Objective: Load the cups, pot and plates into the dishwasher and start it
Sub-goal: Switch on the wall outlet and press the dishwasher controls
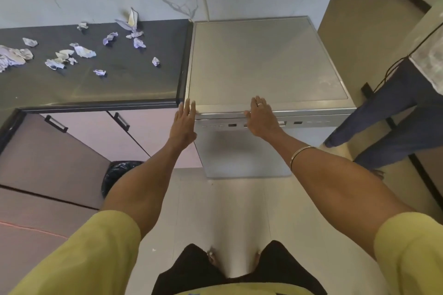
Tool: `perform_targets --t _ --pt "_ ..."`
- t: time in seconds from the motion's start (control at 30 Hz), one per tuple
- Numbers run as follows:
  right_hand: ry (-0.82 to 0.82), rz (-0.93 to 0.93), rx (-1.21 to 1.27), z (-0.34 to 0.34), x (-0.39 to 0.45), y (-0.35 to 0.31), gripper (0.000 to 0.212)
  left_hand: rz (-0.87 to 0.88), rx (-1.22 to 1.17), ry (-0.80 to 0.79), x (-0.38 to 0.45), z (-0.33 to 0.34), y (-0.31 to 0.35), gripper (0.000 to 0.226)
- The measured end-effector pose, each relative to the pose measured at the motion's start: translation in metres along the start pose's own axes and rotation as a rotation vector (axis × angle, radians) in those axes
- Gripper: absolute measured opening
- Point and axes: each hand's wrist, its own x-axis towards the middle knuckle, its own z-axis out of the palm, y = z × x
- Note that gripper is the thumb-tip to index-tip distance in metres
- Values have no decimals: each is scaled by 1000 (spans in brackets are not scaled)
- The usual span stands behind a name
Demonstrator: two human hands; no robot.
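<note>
The dishwasher [263, 103] stands in the middle of the frame, its door closed and upright, its flat grey top filling the upper centre and its control strip running left to right just under the front edge. That front edge is the line that matters: it lies straight ahead of me, across my reach, and both my hands are already at it.

My right hand [260, 116] is the better placed one. It rests palm down over the top lip near the middle of the door, fingers fairly straight and laid on the top, thumb out to the left; it grasps nothing. My left hand [184, 120] sits at the left front corner, fingers straight and together, fingertips just at the edge, also holding nothing. Both arms are stretched forward, nearly straight.

I judge the door needs pulling toward me and down, hinging at the bottom.

No cups, pot or plates show anywhere. The dark worktop [107, 84] at the upper left carries scattered crumpled paper scraps [81, 51]. Another person's legs [395, 122] stand at the right edge.
</note>
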Motion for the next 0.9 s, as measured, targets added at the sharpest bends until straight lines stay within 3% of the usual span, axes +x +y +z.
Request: perform_targets --t 0.2,0.43,0.7,0.9 --pt "157 -68 -85 41 5 24 55 74 119 88 27 32 -1 121" --pt "340 -43 -58 66 2 24 62 93 30 303 27 55 -6 89" --pt "438 5 -8 76 2 17 62 148 124 287 29 49 -15 93" --pt "411 -7 -19 77 3 20 61 169 224 292 32 48 -13 92"
